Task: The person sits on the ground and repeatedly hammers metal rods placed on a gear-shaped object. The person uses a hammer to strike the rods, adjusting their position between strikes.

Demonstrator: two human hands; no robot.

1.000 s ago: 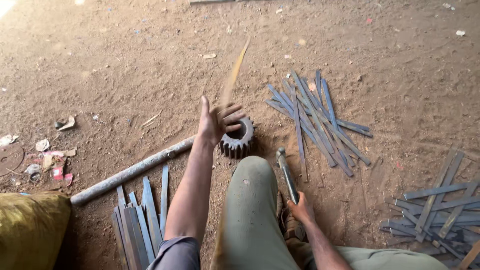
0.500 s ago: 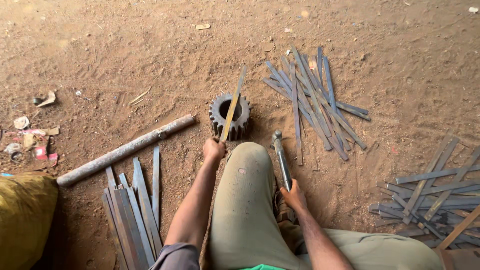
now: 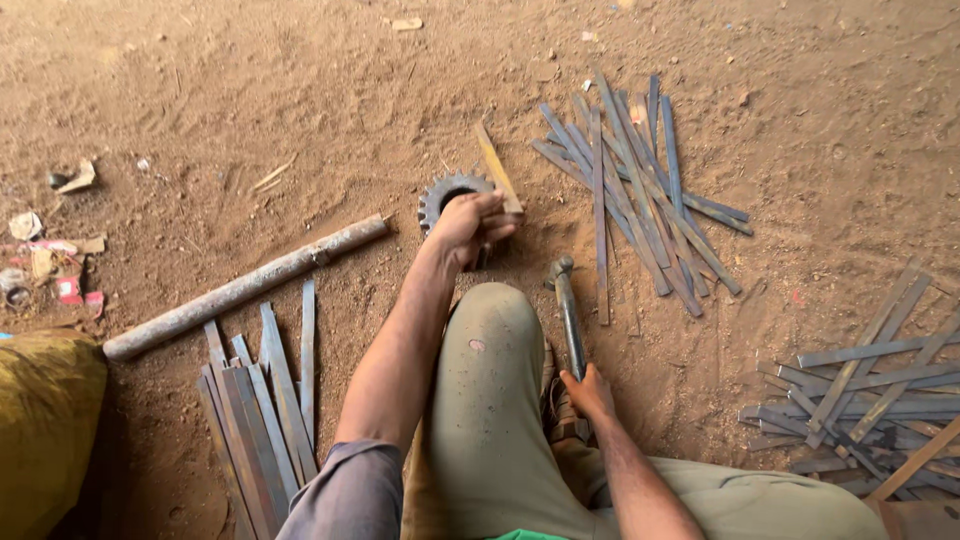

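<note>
My left hand grips a thin yellowish metal strip and holds it over a dark toothed gear wheel that lies on the dirt floor just past my bent knee. The hand hides most of the gear's near half. My right hand rests low beside the knee, closed around the handle of a hammer whose head lies on the ground pointing away from me.
A heap of grey metal strips lies right of the gear, another heap at the far right, and a third near my left arm. A long pipe lies diagonally on the left. A yellow sack and scraps sit at the left edge.
My left hand first lay on the gear, drew back toward the knee with the strip, and now holds the strip over the gear again. The right hand stayed on the hammer.
</note>
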